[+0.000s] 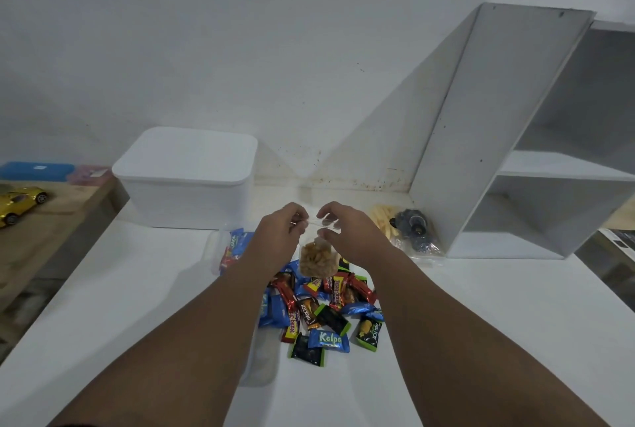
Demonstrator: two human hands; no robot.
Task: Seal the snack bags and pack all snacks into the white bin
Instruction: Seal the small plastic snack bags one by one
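Both arms reach straight forward over the white counter (481, 306), the left hand (275, 237) and right hand (347, 234) raised side by side with knuckles up. Their fingers (298, 217) are curled and pinch the top edge of a clear snack bag (316, 260), which hangs between the hands with brown pieces in its lower half. Below it lies a pile of wrapped snacks (330, 316). The lidded white bin (187, 182) stands at the back left against the wall. Two more clear bags (405, 227) lie beside a white shelf unit (498, 138) to the right.
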